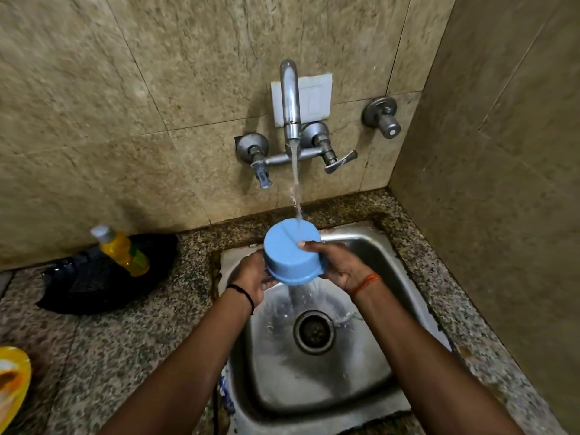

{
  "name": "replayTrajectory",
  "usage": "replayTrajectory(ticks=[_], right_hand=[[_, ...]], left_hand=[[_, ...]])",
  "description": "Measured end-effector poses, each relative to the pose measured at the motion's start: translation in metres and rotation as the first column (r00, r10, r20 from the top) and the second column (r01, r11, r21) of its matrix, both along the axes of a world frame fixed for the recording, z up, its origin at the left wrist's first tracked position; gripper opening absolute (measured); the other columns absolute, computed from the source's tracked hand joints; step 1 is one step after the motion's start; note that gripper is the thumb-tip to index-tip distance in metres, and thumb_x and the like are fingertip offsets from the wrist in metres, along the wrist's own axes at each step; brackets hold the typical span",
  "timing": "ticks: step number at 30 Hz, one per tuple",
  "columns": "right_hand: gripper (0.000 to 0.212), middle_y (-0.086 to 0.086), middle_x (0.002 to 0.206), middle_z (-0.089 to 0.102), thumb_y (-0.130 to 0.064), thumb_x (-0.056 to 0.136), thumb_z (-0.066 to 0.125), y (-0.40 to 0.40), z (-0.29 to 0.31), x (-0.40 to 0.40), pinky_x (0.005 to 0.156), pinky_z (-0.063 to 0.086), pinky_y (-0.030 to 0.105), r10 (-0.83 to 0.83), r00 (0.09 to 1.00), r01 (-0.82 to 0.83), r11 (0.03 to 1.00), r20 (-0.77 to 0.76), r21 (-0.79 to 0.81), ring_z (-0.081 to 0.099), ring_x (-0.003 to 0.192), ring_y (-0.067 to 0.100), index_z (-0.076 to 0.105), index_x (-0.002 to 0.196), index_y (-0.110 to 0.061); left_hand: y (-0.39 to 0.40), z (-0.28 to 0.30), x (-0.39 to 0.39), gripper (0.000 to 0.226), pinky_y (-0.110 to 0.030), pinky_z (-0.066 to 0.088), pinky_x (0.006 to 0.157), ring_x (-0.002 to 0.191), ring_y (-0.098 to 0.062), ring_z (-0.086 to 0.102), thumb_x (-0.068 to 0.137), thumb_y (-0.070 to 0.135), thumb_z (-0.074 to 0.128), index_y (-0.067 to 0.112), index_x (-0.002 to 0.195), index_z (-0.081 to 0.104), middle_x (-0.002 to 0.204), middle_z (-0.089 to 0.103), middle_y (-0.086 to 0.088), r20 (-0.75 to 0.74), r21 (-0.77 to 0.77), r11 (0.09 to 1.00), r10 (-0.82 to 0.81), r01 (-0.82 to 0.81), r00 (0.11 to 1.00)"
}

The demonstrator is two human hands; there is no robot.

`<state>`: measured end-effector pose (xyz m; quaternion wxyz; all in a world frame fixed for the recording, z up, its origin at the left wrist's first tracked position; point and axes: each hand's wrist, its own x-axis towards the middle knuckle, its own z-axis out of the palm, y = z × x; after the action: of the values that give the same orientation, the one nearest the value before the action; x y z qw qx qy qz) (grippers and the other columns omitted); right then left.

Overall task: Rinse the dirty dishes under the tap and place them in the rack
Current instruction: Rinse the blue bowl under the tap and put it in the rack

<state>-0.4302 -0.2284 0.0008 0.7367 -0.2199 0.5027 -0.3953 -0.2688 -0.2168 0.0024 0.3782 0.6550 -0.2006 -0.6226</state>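
Observation:
A blue plastic bowl [290,251] is held upside down over the steel sink [370,246], its flat base tilted toward me. Water runs from the wall tap [290,98] onto that base and pours off the rim into the sink. My left hand [252,277] grips the bowl's left side and rim from below. My right hand [340,265] holds the right side, with fingertips on the base where the stream lands. The bowl's inside is hidden.
A black pan [103,277] lies on the granite counter [125,346] at the left, with a yellow bottle [124,249] leaning in it. A dirty yellow plate [12,381] shows at the left edge. The tiled side wall [502,183] stands close on the right.

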Motion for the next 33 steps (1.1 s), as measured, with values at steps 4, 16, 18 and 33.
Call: replayTrajectory(ticks=[4, 16, 18, 33], right_hand=[[0.057, 0.011, 0.112, 0.070, -0.015, 0.057, 0.087, -0.006, 0.004, -0.002, 0.086, 0.056, 0.046, -0.158, 0.962, 0.142, 0.986, -0.224, -0.086, 0.067, 0.100, 0.029, 0.065, 0.110, -0.010], [0.077, -0.014, 0.097, 0.055, -0.020, 0.052, 0.091, 0.016, 0.010, 0.006, 0.064, 0.054, 0.021, -0.334, 0.752, 0.031, 0.879, -0.568, -0.476, 0.059, 0.087, 0.003, 0.041, 0.110, -0.022], [0.080, -0.007, 0.105, 0.058, -0.013, 0.055, 0.091, 0.016, 0.010, 0.003, 0.068, 0.057, 0.025, -0.292, 0.817, 0.042, 0.890, -0.497, -0.454, 0.061, 0.093, 0.007, 0.041, 0.117, -0.021], [0.027, 0.018, 0.102, 0.071, 0.011, 0.090, 0.050, 0.002, 0.044, 0.011, 0.083, 0.057, 0.024, -0.302, 0.937, 0.345, 0.874, 0.172, -0.343, 0.071, 0.092, 0.021, 0.061, 0.114, 0.005]], left_hand=[[-0.002, 0.016, -0.017, 0.031, -0.031, 0.054, 0.068, 0.098, -0.023, 0.062, 0.095, 0.047, 0.050, 0.024, 0.116, 0.055, 0.113, 0.064, -0.004, 0.048, -0.196, 0.957, -0.207, 0.213, 0.977], [-0.028, 0.038, -0.049, 0.083, -0.051, 0.059, 0.075, 0.104, -0.027, 0.062, 0.054, 0.047, 0.085, 0.033, 0.125, 0.044, 0.124, 0.058, -0.004, 0.225, -0.314, 0.921, -0.162, 0.229, 0.961], [-0.031, 0.038, -0.049, 0.093, -0.043, 0.056, 0.086, 0.115, -0.028, 0.054, 0.056, 0.050, 0.083, 0.037, 0.135, 0.038, 0.133, 0.048, -0.006, 0.404, -0.326, 0.897, -0.152, 0.297, 0.902], [-0.020, 0.039, -0.010, 0.109, -0.045, 0.033, 0.094, 0.122, -0.032, 0.031, 0.050, 0.062, 0.077, 0.025, 0.139, 0.027, 0.142, 0.029, -0.005, 0.974, 0.212, 0.515, -0.046, 0.831, -0.220]])
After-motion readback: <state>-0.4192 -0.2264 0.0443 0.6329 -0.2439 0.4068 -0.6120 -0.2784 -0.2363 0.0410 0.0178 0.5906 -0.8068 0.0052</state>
